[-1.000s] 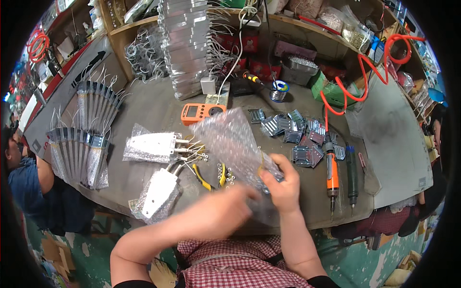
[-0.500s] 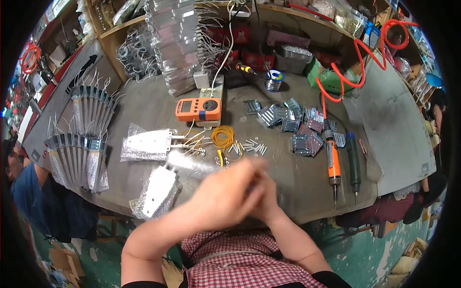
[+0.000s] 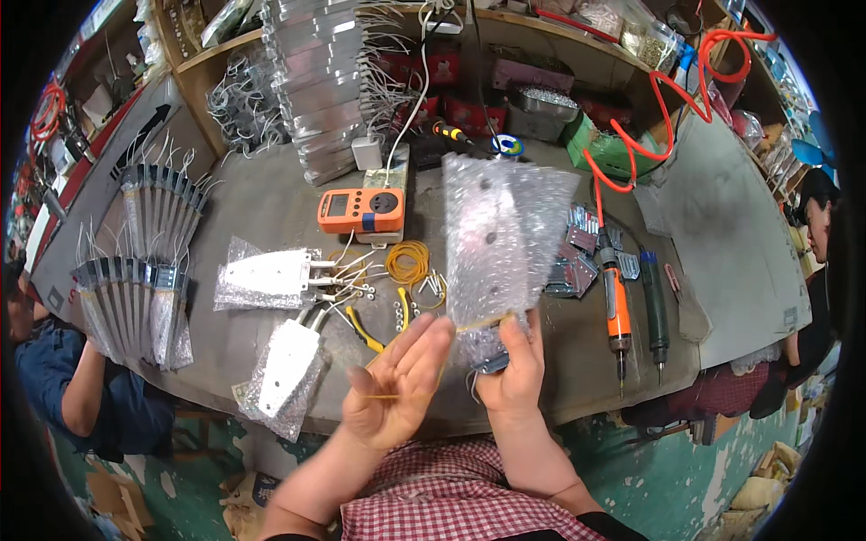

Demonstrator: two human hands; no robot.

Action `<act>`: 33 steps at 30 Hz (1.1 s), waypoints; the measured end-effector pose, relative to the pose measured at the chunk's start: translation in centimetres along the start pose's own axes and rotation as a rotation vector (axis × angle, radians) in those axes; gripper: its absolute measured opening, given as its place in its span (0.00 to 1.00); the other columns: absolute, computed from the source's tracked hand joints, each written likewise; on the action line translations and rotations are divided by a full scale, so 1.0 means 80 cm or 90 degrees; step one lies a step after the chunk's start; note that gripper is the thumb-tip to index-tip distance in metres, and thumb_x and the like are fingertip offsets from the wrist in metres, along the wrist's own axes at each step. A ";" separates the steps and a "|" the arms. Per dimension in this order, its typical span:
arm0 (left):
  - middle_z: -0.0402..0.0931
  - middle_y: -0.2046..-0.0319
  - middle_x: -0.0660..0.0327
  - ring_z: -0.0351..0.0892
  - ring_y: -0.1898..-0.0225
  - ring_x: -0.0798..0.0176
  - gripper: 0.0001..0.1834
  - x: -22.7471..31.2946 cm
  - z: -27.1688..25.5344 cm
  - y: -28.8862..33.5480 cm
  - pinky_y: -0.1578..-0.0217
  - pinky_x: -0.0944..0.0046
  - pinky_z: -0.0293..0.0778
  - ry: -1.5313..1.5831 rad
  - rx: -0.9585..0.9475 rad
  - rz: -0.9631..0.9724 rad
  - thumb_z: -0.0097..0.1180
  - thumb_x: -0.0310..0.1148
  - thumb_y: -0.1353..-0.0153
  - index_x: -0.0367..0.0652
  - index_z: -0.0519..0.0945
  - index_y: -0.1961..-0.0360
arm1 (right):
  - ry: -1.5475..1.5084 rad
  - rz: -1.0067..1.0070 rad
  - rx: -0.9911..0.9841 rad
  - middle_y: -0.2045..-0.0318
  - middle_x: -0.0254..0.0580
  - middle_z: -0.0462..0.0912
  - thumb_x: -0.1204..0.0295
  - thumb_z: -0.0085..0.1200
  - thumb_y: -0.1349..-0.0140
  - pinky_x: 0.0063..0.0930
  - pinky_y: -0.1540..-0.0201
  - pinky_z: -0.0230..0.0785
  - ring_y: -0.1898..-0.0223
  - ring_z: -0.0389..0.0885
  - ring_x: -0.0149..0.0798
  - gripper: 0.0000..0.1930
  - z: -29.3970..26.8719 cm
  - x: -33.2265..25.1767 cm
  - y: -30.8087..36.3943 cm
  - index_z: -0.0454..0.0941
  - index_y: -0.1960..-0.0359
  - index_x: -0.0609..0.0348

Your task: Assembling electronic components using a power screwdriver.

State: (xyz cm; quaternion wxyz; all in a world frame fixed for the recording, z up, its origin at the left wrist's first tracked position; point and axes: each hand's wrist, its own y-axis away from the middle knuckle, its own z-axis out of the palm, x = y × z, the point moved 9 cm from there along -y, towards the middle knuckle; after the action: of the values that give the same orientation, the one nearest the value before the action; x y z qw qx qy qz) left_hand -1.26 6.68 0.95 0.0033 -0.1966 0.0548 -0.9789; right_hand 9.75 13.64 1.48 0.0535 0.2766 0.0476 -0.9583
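Observation:
My right hand [image 3: 512, 365] grips the lower end of a bubble-wrapped plate [image 3: 492, 234], a flat silvery piece with dark round holes, held up above the table. A yellow rubber band [image 3: 487, 321] goes around the wrap just above my thumb. Beside it, my left hand [image 3: 392, 388] is open, palm up and fingers stretched out. A thin yellow band [image 3: 388, 396] crosses that palm; how it is looped I cannot tell. Yellow-handled pliers [image 3: 364, 332] lie just beyond my left fingers. Two white tapered plates [image 3: 266, 273] [image 3: 289, 368] with wires rest in bubble wrap to the left.
An orange meter [image 3: 361, 209] sits behind a heap of rubber bands [image 3: 408, 262] and loose screws [image 3: 433, 288]. Slotted metal pieces [image 3: 575, 261], an orange electric screwdriver [image 3: 616, 307] and a dark green one [image 3: 656, 302] lie right. Wrapped strips [image 3: 135, 307] stand left, near another person's arm [image 3: 83, 388].
My hands, blurred and close together before, have moved apart. The wrapped plate has swung from pointing left to standing up at the right, now covering some metal pieces and screws.

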 end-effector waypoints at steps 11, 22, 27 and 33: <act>0.44 0.33 0.53 0.40 0.32 0.55 0.61 0.004 0.000 0.002 0.35 0.46 0.39 -0.094 0.051 -0.074 0.46 0.74 0.61 0.39 0.46 0.34 | 0.238 -0.136 -0.002 0.61 0.39 0.70 0.77 0.54 0.46 0.23 0.56 0.62 0.61 0.68 0.29 0.17 -0.019 -0.015 0.004 0.65 0.56 0.64; 0.45 0.35 0.46 0.43 0.33 0.50 0.67 -0.025 -0.012 0.061 0.34 0.53 0.37 -0.136 -0.163 -0.416 0.41 0.80 0.64 0.33 0.47 0.35 | 0.828 0.028 -0.594 0.67 0.41 0.76 0.79 0.62 0.55 0.27 0.65 0.70 0.65 0.77 0.37 0.18 0.050 -0.046 0.032 0.73 0.60 0.58; 0.45 0.35 0.44 0.44 0.34 0.43 0.70 -0.023 -0.029 0.077 0.36 0.47 0.44 0.042 -0.144 -0.411 0.52 0.78 0.74 0.31 0.53 0.37 | 0.764 0.092 -0.572 0.67 0.42 0.77 0.77 0.61 0.53 0.28 0.64 0.70 0.66 0.77 0.41 0.17 0.054 -0.043 0.046 0.73 0.59 0.61; 0.46 0.36 0.44 0.46 0.34 0.48 0.67 -0.047 -0.039 0.120 0.37 0.50 0.47 -0.160 -0.185 -0.547 0.54 0.74 0.65 0.30 0.49 0.36 | 0.883 0.092 -0.721 0.67 0.43 0.77 0.74 0.62 0.54 0.29 0.63 0.71 0.65 0.78 0.42 0.16 0.066 -0.032 0.075 0.75 0.61 0.60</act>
State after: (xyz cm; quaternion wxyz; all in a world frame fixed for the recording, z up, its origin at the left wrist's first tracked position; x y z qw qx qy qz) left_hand 0.85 -2.45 -4.41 -0.4232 -0.3172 0.1038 -0.8423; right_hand 9.93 7.30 6.93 0.2011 0.7277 0.5170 -0.4033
